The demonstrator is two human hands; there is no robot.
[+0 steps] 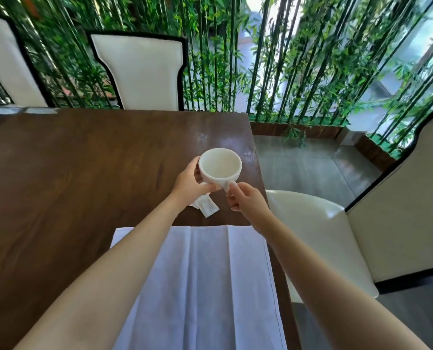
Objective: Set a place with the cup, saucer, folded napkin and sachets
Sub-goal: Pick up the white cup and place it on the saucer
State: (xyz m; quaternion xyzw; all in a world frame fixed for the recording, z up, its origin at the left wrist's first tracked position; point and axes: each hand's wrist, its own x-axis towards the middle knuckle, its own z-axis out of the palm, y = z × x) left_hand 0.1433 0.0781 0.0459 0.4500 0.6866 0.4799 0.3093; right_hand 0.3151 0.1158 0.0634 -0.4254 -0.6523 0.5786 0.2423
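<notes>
A white cup (220, 164) is held above the dark wooden table (84, 160) near its right edge. My left hand (188, 184) wraps the cup's left side and underside. My right hand (245, 199) pinches the cup's handle, which points toward me. Under the hands lie white sachets (209, 209), partly hidden by my left hand. A white cloth napkin (207, 281) is spread flat on the table's near edge, with fold creases running lengthwise. No saucer shows; the cup and hands hide the table below them.
A white chair (139, 72) with a black frame stands at the far side, another (5, 61) at far left. A cream chair (319, 231) sits to the right of the table. Bamboo stems (286, 59) screen the window behind.
</notes>
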